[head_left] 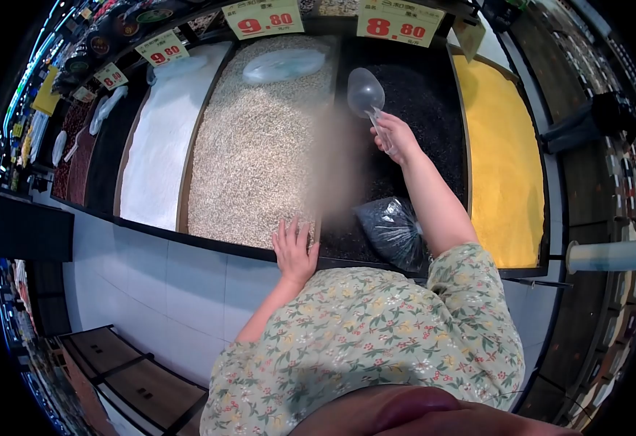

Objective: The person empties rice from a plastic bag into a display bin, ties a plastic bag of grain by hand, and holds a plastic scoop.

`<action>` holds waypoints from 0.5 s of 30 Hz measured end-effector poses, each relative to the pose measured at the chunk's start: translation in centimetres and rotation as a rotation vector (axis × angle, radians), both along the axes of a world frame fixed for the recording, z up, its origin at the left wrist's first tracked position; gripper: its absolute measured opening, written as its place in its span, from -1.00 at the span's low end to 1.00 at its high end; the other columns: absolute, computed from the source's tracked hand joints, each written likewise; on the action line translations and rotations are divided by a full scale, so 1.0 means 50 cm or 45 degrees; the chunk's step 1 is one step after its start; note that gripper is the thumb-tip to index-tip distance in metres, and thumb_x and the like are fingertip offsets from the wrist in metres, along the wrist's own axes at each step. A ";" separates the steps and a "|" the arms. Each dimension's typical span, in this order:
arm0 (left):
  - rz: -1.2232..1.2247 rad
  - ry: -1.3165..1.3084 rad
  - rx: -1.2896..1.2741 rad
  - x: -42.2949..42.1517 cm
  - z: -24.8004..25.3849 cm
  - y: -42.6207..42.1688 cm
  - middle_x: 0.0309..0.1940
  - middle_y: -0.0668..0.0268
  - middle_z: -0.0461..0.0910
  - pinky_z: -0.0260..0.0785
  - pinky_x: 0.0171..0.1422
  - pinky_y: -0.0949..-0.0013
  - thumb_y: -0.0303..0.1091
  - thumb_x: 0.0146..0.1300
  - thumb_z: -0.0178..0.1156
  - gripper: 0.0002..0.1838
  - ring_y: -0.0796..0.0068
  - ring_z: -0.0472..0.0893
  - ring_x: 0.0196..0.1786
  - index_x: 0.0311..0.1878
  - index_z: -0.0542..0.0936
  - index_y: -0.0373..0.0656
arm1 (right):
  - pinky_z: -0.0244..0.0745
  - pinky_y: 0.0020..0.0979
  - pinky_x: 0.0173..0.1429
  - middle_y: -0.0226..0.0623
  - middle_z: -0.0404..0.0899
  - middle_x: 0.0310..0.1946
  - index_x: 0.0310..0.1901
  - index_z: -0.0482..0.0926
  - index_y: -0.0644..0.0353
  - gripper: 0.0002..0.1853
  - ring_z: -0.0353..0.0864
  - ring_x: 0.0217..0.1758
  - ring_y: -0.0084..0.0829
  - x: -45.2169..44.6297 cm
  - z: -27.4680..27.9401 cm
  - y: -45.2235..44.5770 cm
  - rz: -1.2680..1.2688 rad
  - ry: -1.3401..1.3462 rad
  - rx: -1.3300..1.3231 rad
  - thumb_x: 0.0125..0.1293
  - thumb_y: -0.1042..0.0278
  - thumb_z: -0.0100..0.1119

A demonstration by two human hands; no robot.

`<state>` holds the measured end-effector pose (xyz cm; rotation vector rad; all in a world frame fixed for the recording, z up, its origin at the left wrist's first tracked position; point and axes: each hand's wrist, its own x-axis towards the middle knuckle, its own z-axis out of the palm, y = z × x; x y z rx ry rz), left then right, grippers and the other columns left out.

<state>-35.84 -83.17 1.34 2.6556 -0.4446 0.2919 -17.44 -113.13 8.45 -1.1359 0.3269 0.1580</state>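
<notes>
A clear plastic scoop is in my right hand, its handle gripped and its bowl over the bin of black grain. My left hand lies with fingers spread at the front edge of the bin of pale speckled grain. A clear bag with dark contents sits at the front of the black bin, below my right forearm. Another clear plastic scoop or bag rests at the back of the pale grain. A blurred patch hides part of the divider between these two bins.
A bin of yellow grain stands on the right, one of white grain on the left. Price signs line the back. A roll of clear bags is at the right edge. A person's dark-clothed legs show farther right.
</notes>
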 end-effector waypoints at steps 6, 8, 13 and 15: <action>-0.013 -0.004 0.003 -0.004 0.002 -0.002 0.27 0.14 0.23 -0.14 0.33 -0.21 -0.17 0.12 0.10 -0.51 -0.06 0.06 0.37 0.14 0.42 -0.08 | 0.34 -0.59 -0.60 -0.28 0.49 -0.43 0.18 0.32 0.14 -0.59 0.43 -0.61 -0.54 -0.038 0.020 -0.066 -0.126 -0.021 0.108 0.29 0.33 -0.05; -0.007 0.009 0.006 -0.001 -0.005 0.001 0.26 0.12 0.23 -0.17 0.34 -0.21 -0.13 0.10 0.12 -0.49 -0.08 0.05 0.37 0.13 0.42 -0.08 | 0.35 -0.59 -0.60 -0.28 0.50 -0.43 0.17 0.32 0.14 -0.60 0.44 -0.60 -0.54 -0.050 0.018 -0.088 -0.171 -0.024 0.168 0.29 0.32 -0.05; -0.029 -0.005 0.020 -0.002 -0.005 0.001 0.26 0.13 0.24 -0.15 0.33 -0.19 -0.16 0.12 0.11 -0.51 -0.07 0.06 0.37 0.13 0.42 -0.09 | 0.40 -0.60 -0.58 -0.22 0.55 -0.36 0.18 0.30 0.12 -0.62 0.47 -0.55 -0.56 -0.099 0.032 -0.132 -0.199 -0.039 0.397 0.34 0.30 -0.12; -0.054 -0.016 0.032 -0.002 -0.006 0.002 0.25 0.14 0.24 -0.12 0.32 -0.18 -0.20 0.12 0.10 -0.52 -0.06 0.07 0.36 0.13 0.41 -0.10 | 0.42 -0.60 -0.57 -0.20 0.55 -0.32 0.21 0.27 0.12 -0.60 0.48 -0.55 -0.56 -0.122 0.039 -0.130 -0.190 -0.067 0.431 0.35 0.30 -0.15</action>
